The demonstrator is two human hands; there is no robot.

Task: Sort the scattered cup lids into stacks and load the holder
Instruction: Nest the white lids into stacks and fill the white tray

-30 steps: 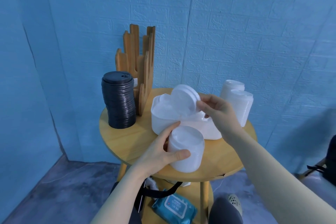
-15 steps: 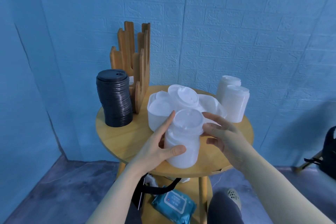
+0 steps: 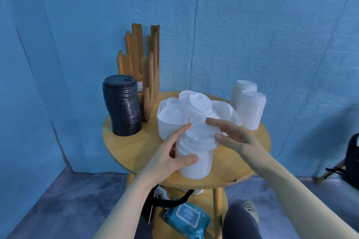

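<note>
The white lid stack [image 3: 194, 158] stands near the counter's [image 3: 124, 141] front edge, gripped by the left hand [image 3: 171, 158]. The right hand's [image 3: 236, 137] fingers, extended, touch the top lid [image 3: 200, 136]. It sits askew; pressing could topple the stack off the edge.

I see a white lid stack [image 3: 194, 158] standing at the near edge of the desk [image 3: 124, 145], its top lid sitting slightly askew. Behind it, loose white lids [image 3: 196, 105] lie jumbled in a white tub [image 3: 165, 128]. Two more white stacks [image 3: 249, 106] stand at the right rear. A tall black lid stack [image 3: 122, 105] leans slightly at the left, just beside the upright wooden holder [image 3: 143, 64].
</note>
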